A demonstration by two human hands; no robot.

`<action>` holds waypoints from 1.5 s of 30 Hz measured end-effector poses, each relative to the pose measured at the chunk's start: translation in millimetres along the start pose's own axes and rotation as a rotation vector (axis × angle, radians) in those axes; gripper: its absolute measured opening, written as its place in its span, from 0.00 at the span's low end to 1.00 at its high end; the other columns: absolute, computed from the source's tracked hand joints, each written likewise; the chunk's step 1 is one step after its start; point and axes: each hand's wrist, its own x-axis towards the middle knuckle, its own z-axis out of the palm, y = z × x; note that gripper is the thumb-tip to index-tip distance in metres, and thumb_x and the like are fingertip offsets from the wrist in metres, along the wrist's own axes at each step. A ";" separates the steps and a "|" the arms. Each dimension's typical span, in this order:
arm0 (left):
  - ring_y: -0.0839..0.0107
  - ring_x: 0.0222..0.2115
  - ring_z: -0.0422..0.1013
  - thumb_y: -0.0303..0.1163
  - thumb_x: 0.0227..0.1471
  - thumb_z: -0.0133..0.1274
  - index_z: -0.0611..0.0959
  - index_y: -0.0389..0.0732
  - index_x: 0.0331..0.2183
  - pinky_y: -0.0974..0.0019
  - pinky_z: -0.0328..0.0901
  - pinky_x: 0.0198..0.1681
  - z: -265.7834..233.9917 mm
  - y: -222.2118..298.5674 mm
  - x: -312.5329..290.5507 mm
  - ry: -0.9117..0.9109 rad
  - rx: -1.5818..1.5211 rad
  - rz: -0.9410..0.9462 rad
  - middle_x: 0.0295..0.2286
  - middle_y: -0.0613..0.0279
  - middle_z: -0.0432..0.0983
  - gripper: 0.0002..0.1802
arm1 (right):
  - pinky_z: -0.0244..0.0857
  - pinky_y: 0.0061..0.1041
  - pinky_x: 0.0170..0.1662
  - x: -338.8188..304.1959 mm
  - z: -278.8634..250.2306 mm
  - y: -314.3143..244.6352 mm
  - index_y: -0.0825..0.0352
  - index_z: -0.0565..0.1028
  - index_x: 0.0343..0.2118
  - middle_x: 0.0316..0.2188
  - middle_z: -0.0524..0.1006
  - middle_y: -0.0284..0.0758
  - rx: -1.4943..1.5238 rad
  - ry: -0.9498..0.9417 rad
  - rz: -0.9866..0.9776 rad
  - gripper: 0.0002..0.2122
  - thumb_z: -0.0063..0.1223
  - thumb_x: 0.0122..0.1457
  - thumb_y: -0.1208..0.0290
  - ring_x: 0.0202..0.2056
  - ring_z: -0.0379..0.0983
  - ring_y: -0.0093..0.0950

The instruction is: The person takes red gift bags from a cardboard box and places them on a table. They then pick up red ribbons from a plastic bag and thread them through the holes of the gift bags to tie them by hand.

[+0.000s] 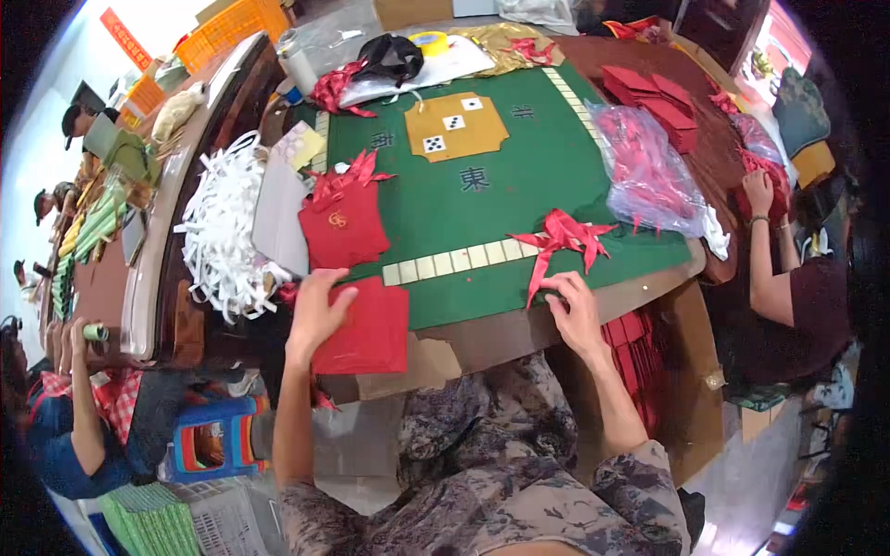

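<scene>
My left hand (318, 320) rests at the left edge of a flat red paper bag (375, 329) on the near table edge, thumb and fingers apart. Just beyond it lies a pile of red bags (341, 222) with a gold emblem and red ribbon tied at the top. My right hand (577, 315) hovers by the near end of a bunch of red ribbons (562, 239), its fingers bent and apart. Whether a fingertip touches the ribbon I cannot tell.
Left of the bags sits a heap of white strips (227, 232). A clear plastic bag of red ribbons (644, 167) lies at the right, near folded red bags (654, 102). Below the table stands a cardboard box (691, 371). Other people work on both sides.
</scene>
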 end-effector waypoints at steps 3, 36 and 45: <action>0.51 0.46 0.69 0.36 0.49 0.62 0.78 0.38 0.46 0.56 0.62 0.51 1.7 0.3 -10.4 -0.098 0.023 0.046 0.41 0.50 0.74 0.23 | 0.66 0.32 0.45 0.6 1.1 -11.1 0.64 0.78 0.41 0.39 0.72 0.38 -0.079 -0.035 -0.108 0.13 0.58 0.51 0.81 0.43 0.70 0.38; 0.58 0.25 0.73 0.28 0.49 0.58 0.83 0.39 0.33 0.55 0.66 0.34 118.6 157.0 26.1 -0.121 -0.222 0.118 0.24 0.55 0.80 0.07 | 0.69 0.32 0.35 -27.7 28.1 -46.6 0.67 0.77 0.37 0.31 0.76 0.38 0.086 -0.037 0.021 0.06 0.57 0.58 0.73 0.32 0.75 0.38; 0.65 0.29 0.79 0.25 0.53 0.55 0.81 0.33 0.35 0.64 0.71 0.33 99.5 169.6 24.0 -0.338 -0.587 -0.186 0.27 0.52 0.81 0.07 | 0.69 0.34 0.32 -20.2 34.9 -60.1 0.65 0.76 0.32 0.28 0.76 0.37 0.108 0.029 0.140 0.06 0.60 0.54 0.71 0.28 0.76 0.38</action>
